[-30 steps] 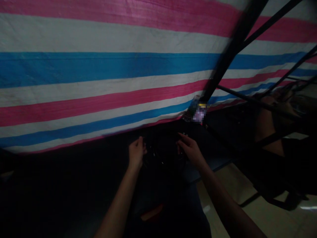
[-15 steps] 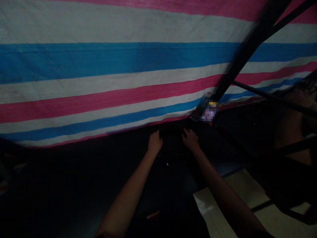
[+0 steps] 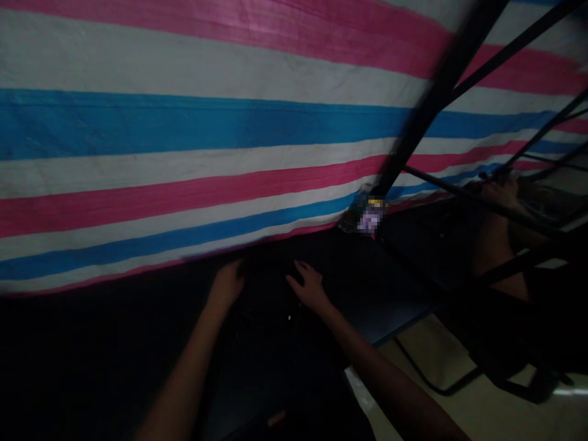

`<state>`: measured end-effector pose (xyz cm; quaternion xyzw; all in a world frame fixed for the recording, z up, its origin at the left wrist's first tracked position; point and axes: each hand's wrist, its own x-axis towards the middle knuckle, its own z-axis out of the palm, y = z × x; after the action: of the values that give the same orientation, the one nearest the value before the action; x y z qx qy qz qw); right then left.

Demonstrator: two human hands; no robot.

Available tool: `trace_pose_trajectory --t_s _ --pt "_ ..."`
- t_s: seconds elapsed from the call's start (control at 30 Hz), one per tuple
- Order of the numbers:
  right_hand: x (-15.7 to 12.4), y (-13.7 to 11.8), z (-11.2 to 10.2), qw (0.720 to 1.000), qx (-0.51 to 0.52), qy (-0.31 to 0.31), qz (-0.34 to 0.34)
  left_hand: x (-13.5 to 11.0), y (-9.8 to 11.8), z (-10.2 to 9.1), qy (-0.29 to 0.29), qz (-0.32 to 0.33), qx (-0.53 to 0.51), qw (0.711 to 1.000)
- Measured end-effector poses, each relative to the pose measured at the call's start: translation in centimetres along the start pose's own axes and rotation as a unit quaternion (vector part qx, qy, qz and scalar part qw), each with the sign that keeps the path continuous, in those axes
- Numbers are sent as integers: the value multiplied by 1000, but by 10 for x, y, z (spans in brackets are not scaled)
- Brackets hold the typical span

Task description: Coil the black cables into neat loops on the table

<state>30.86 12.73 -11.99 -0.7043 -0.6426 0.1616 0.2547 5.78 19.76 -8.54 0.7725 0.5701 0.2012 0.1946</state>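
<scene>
My left forearm slants up from the lower edge, and my left hand [image 3: 228, 283] curves inward at the left side of a dark, looped cable [image 3: 269, 264]; its fingers are in shadow, so I cannot tell whether they grip. The loop lies between my hands on the dark worktop [image 3: 351, 282], one small pale tip showing low on its right. My right hand [image 3: 309, 285] is half open at the loop's right side, thumb parted from fingers; contact is too dim to judge. Farther right, worktop separates it from a bagged packet [image 3: 365, 215] by the striped sheet [image 3: 184, 128] and a slanting black post [image 3: 425, 122]; the front edge runs below, short of another person's arm [image 3: 496, 245].
</scene>
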Motion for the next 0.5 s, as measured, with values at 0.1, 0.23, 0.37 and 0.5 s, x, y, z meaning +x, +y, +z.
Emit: trace_pose_trajectory --t_s 0.1,0.23,0.37,0.5 --pt "-6 -29 19 999 34 -14 -33 -13 -38 -23 6 -27 22 999" --pt "-10 -68 40 994 64 -43 -84 -29 -84 -52 3 -50 34 998" --pt "-8 -103 59 990 51 -49 -125 -40 -120 -75 13 -97 50 994" --pt "-2 -120 70 980 42 -64 -185 -48 -139 -89 41 -131 70 988"
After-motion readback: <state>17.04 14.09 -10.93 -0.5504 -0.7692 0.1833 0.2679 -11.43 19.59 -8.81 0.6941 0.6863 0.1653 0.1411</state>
